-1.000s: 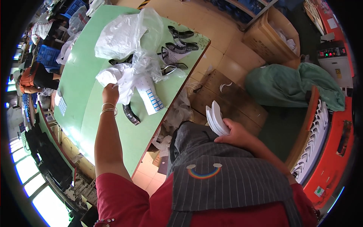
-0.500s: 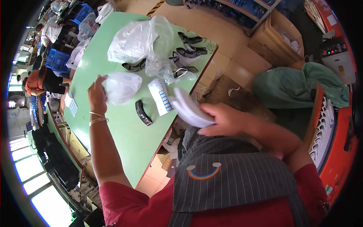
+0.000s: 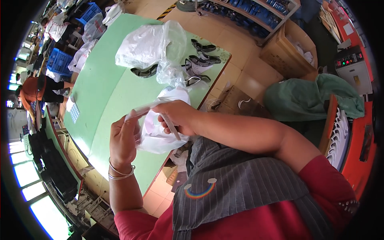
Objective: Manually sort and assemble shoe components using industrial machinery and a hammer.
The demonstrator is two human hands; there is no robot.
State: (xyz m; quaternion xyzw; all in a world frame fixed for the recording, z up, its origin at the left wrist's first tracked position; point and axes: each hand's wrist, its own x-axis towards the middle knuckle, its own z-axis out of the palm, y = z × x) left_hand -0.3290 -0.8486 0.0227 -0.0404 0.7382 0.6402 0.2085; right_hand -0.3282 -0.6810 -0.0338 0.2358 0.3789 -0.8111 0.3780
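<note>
A clear plastic bag [image 3: 162,147] hangs between my hands over the near edge of the green table [image 3: 106,96]. My left hand [image 3: 125,138] is closed on the bag's rim at its left side. At the bag's mouth, my right hand [image 3: 179,116] is closed on a stack of curved white pieces, mostly hidden by my fingers and the film. Pale shapes show through the plastic. Behind the bag lies a white sheet [image 3: 176,93], partly covered.
A large clear bag [image 3: 140,46] lies at the table's far side, beside several black curved pieces [image 3: 202,60]. A cardboard box [image 3: 290,52] and a green cloth [image 3: 296,96] stand on the right. Rows of white curved parts [image 3: 338,136] fill a rack. A person [image 3: 34,88] works at left.
My right hand has carried the white stack left to the bag. My left hand has brought the bag nearer and its mouth is spread. The black curved piece nearest me is now hidden.
</note>
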